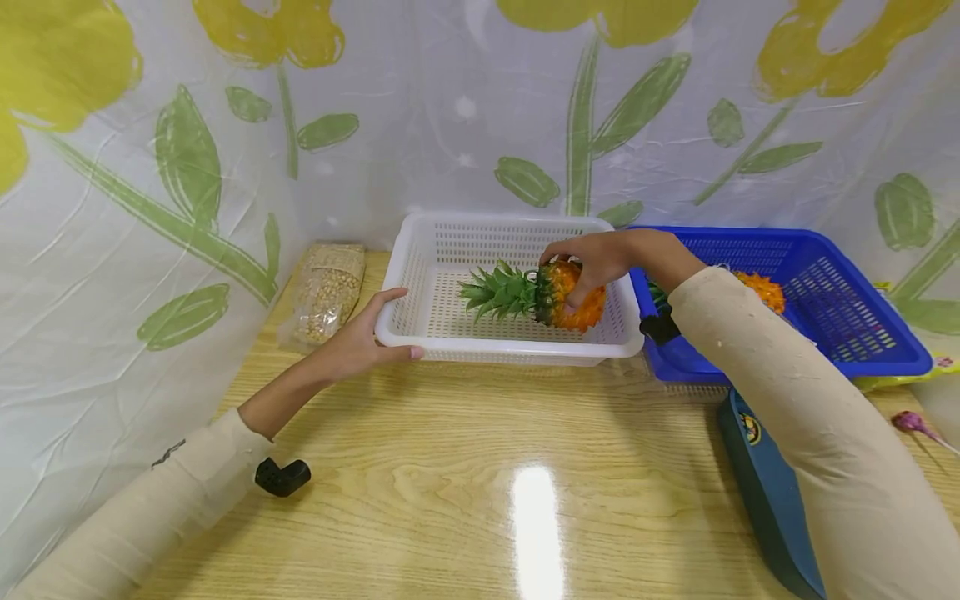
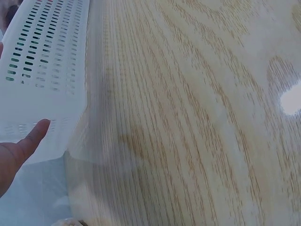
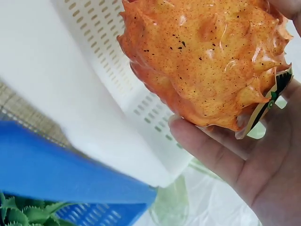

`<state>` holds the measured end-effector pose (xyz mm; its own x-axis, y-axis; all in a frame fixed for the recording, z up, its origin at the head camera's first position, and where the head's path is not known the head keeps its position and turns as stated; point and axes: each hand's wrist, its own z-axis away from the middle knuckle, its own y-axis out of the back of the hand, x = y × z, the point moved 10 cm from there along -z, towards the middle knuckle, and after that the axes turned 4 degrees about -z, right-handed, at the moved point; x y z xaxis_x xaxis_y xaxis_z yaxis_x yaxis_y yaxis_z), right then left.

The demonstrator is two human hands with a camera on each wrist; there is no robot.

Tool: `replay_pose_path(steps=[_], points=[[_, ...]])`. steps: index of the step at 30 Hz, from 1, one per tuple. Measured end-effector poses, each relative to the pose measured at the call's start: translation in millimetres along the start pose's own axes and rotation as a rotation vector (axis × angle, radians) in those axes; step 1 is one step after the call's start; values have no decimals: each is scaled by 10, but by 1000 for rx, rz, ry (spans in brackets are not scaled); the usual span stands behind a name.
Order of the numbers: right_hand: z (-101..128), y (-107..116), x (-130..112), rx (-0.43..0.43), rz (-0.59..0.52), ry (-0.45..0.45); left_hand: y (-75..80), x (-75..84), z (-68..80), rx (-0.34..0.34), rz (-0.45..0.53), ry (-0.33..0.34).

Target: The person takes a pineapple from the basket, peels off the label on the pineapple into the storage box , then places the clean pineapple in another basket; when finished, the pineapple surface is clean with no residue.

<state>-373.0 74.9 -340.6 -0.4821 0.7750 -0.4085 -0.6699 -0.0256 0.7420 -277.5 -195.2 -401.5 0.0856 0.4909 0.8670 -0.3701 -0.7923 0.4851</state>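
Observation:
A pineapple with an orange, spiky body and green crown lies sideways inside the white basket. My right hand holds its body from above, thumb on the near side. The right wrist view shows the pineapple's orange skin close up, with a dark-edged tag between it and the palm. At the basket's left end, my left hand grips the front corner, fingers over the rim and thumb along the front. The left wrist view shows that thumb against the basket wall.
A blue basket stands to the right, holding another orange fruit partly behind my sleeve. A bag of pale kernels lies left. A dark teal tray and a purple-headed stick are at right. A flowered curtain hangs behind.

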Motion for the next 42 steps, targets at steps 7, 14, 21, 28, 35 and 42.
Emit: replay_pose_path(steps=[7, 14, 21, 28, 35, 42], points=[[148, 94, 7, 63, 3, 6, 8, 4, 17, 5, -31, -4], [318, 168, -38, 120, -11, 39, 0, 17, 13, 2, -27, -9], [483, 215, -119, 176, 19, 76, 0, 36, 17, 2, -33, -11], [679, 221, -255, 213, 63, 106, -9, 59, 16, -8, -14, -24], [903, 199, -357, 296, 99, 131, -19, 55, 5, -15, -8, -29], [1095, 88, -441, 357, 101, 118, -15, 25, 7, -16, -12, -16]])
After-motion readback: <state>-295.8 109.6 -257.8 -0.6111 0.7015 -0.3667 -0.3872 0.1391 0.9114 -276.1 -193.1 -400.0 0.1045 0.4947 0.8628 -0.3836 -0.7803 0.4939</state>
